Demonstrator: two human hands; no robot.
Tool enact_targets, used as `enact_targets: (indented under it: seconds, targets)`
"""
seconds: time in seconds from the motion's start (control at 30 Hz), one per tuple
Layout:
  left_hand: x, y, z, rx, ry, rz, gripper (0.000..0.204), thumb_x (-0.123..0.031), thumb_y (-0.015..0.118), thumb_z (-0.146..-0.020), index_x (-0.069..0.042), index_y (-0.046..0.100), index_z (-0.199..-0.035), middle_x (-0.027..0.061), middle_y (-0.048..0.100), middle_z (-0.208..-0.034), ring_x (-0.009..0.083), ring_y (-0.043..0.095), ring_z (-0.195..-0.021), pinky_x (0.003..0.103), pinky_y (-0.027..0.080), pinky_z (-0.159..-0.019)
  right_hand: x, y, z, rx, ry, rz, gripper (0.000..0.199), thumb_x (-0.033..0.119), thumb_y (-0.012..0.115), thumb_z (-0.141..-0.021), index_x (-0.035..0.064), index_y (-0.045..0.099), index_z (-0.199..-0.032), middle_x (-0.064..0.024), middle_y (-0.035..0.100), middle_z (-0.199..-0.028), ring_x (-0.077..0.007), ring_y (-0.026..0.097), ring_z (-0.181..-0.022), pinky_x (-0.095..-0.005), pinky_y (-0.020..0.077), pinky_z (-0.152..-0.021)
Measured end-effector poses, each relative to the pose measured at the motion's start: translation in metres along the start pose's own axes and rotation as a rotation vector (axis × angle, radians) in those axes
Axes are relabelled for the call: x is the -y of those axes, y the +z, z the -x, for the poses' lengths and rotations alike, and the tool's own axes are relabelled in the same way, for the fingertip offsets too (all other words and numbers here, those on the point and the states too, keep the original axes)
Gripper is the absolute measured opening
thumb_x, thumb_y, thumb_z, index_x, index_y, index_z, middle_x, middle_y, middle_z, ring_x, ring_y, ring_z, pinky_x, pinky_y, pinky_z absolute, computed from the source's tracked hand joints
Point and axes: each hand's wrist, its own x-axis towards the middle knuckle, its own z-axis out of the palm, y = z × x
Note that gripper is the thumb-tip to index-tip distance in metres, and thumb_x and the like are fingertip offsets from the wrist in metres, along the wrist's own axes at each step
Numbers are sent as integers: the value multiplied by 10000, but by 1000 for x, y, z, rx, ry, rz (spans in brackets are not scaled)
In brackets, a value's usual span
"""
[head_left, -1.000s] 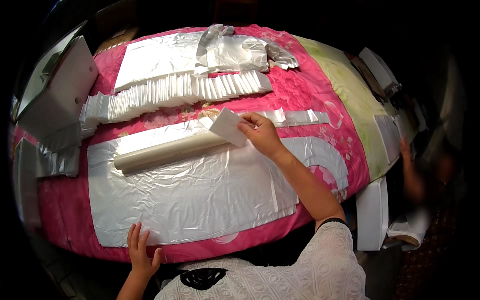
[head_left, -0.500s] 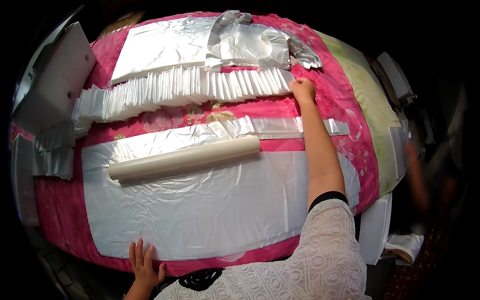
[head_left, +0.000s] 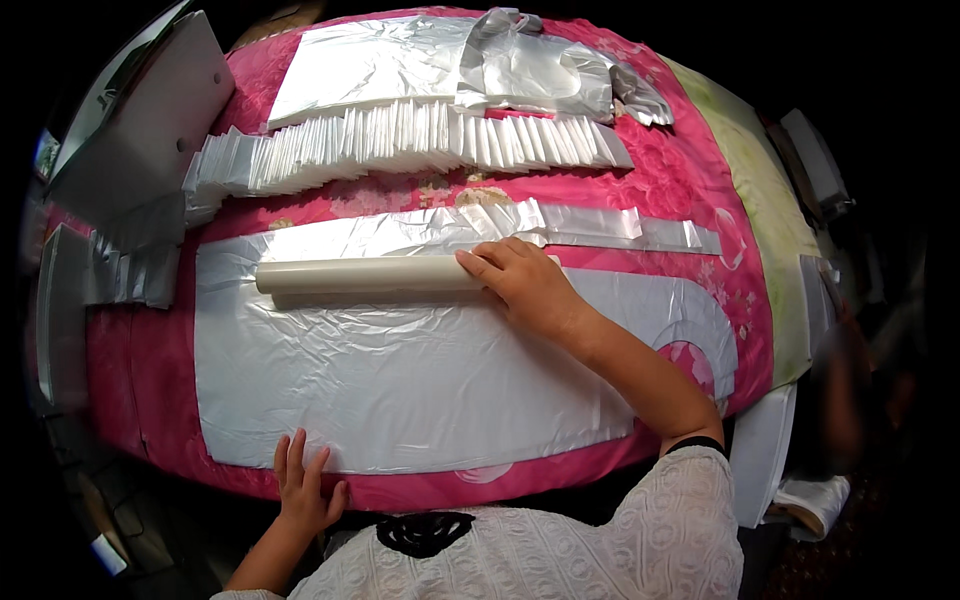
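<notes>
Tube is lying left-to-right across the far part of the film. Right hand is covering the tube's right end, fingers curling over it; can't tell if it's gripping or only pressing. Left hand is holding nothing: fingers sitting spread, tips at the film's near edge, left side.

Handling, my read: force is going in at one end only, so the tube's left end could be swinging off line and dragging creases. Film is already wrinkling just near of the tube; light, even pressure should be beating a hard shove. Left palm would be doing more lying flat, stopping slip on the pink cloth. Folded row is standing farther off, well apart; best keeping clear, could be toppling if knocked.
</notes>
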Motion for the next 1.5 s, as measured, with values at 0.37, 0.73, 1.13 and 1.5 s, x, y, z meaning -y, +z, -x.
enact_targets:
  seconds: [0.37, 0.73, 1.13, 1.5]
  targets:
    - [-66, 25, -124, 72, 216, 375, 663, -274, 627, -774, 27, 355, -1298, 273, 207, -1418, 434, 230, -1298, 458, 233, -1059, 144, -15, 116, 229, 654, -349, 652, 209, 628, -794, -73, 351, -1313, -206, 508, -1009, -319, 528, -945, -360, 460, -801]
    - [-139, 67, -170, 103, 222, 261, 794, -318, 610, -745, 23, 258, -1369, 247, 103, -1459, 407, 66, -1360, 453, 168, -1096, -31, -16, 184, -94, 520, 119, 502, 260, 498, -881, -3, 419, -1300, -179, 357, -1391, -325, 311, -1299, -391, 245, -1068]
    - [-150, 64, -169, 115, 227, 245, 705, -312, 617, -728, 26, 380, -1300, 244, 120, -1457, 416, 83, -1355, 463, 182, -1089, -89, -62, 262, -543, 858, 483, 140, 152, 595, -771, 34, 653, -819, -107, 657, -952, -285, 604, -911, -381, 448, -834]
    - [-146, 66, -169, 107, 247, 244, 629, -299, 619, -725, -6, 439, -1252, 232, 121, -1462, 407, 86, -1359, 465, 184, -1085, -115, -50, 288, -601, 932, 450, 239, 152, 539, -810, 8, 638, -972, -134, 625, -1053, -297, 582, -991, -351, 462, -835]
